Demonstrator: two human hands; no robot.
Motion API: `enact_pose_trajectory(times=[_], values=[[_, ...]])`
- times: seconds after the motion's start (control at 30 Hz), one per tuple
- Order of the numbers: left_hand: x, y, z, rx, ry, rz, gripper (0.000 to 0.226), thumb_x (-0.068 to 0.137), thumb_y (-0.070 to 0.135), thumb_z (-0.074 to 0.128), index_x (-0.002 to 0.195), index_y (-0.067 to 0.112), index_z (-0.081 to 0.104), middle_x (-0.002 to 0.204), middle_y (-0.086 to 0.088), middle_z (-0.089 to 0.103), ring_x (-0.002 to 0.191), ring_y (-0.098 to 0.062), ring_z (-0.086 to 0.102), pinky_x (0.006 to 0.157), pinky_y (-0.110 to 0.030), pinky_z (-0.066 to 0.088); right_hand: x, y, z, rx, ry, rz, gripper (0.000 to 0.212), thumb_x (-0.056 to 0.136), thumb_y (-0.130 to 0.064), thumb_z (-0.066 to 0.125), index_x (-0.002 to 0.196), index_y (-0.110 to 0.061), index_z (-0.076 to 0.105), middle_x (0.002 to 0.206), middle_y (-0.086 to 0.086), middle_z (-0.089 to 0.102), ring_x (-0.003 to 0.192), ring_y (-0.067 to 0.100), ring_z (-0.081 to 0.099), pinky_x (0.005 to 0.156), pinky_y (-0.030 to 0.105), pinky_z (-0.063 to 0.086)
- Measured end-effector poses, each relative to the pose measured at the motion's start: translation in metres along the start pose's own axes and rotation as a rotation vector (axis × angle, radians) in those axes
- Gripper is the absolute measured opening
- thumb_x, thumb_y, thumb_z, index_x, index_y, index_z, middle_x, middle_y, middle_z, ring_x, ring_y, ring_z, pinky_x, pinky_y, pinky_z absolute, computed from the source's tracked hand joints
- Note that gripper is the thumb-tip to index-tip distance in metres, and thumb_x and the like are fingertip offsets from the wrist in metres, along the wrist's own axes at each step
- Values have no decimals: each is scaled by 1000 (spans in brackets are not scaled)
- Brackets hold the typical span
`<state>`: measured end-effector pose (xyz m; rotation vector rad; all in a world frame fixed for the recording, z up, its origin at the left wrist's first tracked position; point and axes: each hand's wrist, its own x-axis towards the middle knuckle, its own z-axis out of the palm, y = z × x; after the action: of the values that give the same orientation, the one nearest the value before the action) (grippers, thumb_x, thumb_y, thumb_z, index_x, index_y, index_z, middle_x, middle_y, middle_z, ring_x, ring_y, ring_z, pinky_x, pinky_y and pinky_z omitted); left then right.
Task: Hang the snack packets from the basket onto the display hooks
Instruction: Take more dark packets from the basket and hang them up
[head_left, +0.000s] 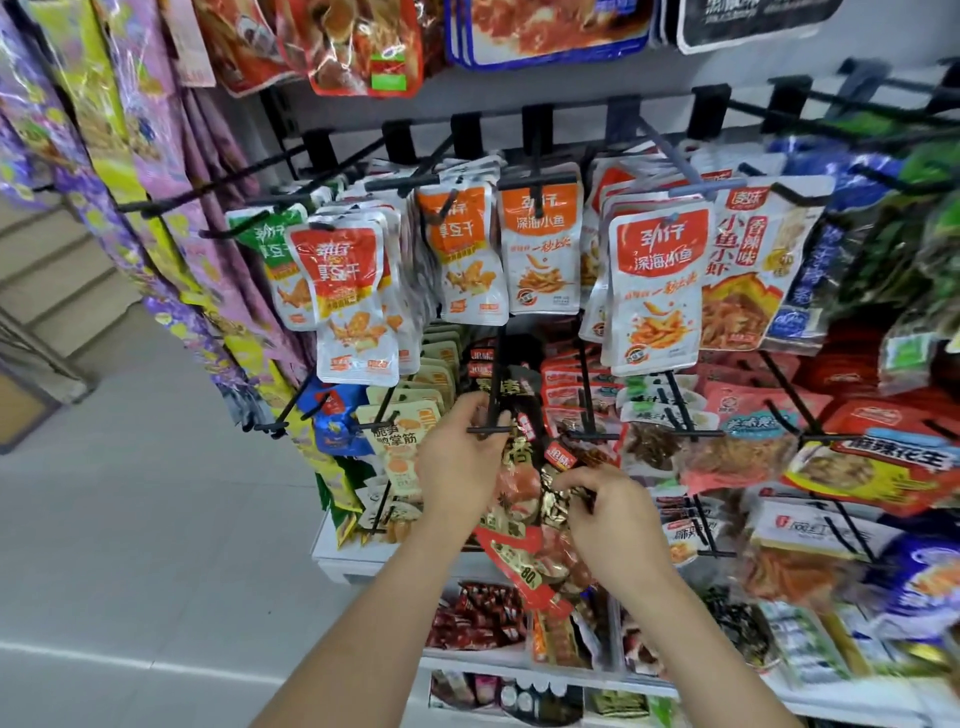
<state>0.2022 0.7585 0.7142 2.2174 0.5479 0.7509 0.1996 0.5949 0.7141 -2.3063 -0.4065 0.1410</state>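
Lining up the hang hole squarely looks like the key here. The left grip (457, 460) pinches the top of the glossy black-and-red snack packet (519, 499) right at the tip of the black wire display hook (497, 364), and I'd slide the packet back gently so it doesn't tear. Just beside it, the right grip (605, 512) pinches the packet's crinkled middle and should only support it. Below, the white shelf tray (332, 564) holds small loose red packets (475, 616). No basket shows.
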Motion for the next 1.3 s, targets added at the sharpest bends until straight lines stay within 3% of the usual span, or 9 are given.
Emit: enact_pose_trajectory(times=[0.17,0.3,0.43,0.57,0.73,0.83,0.97,1.13,1.3], values=[[22,-8,15,39,-84,16,31,90,20,63,121,22,61,97,3,69,87,-15,64,71,-22,47,-9,16,-20,-39,-11,8,32,90,0,56,94,-31,61,97,-9,63,45,-1,40,46,13,31],[30,-9,21,113,-81,63,30,90,25,63,119,21,56,83,0,66,71,-14,56,59,-23,39,-15,20,-33,-38,-22,-10,38,90,-6,62,94,-34,37,73,1,62,56,17,58,54,39,46],[25,1,19,35,-122,-53,10,91,16,59,101,17,60,73,8,56,67,-15,53,53,-19,35,-19,18,-43,56,0,7,39,89,-12,67,100,-35,37,111,8,68,86,31,67,68,45,54],[-22,13,-4,-304,-248,-243,12,92,26,62,82,26,68,74,-3,69,70,-28,65,67,-28,56,-17,19,-45,142,-9,69,39,88,-18,70,99,-39,40,120,-1,62,69,24,67,59,44,56],[-72,33,-29,-334,-553,-273,33,83,35,72,111,31,57,88,33,58,83,11,55,72,-9,44,-16,8,-42,183,-64,-27,38,85,-22,73,94,-42,42,112,-13,60,87,1,60,68,26,47],[-70,34,-34,-428,-483,-353,19,81,27,77,96,20,68,74,-1,74,54,-17,63,47,-27,48,-16,1,-39,172,-92,-45,33,82,-30,76,99,-39,49,109,-9,63,85,4,59,72,31,49],[-69,29,-43,-598,-310,-442,10,80,13,76,87,18,72,79,-8,75,68,-34,68,63,-46,55,-15,-4,-46,477,-253,63,27,85,-15,73,103,-31,62,96,-1,68,71,13,67,58,37,60],[-69,20,-54,-779,-211,-621,12,82,15,73,89,7,67,59,-3,60,37,-21,51,35,-24,41,-17,-1,-55,730,-361,149,14,88,-10,68,100,-15,72,103,5,71,77,9,67,52,26,56],[-73,14,-59,-892,-255,-619,18,76,20,74,91,13,73,91,-17,64,79,-37,57,71,-37,47,-23,-10,-40,895,-199,198,15,92,-6,61,100,-14,72,97,-3,74,82,3,68,53,31,59]])
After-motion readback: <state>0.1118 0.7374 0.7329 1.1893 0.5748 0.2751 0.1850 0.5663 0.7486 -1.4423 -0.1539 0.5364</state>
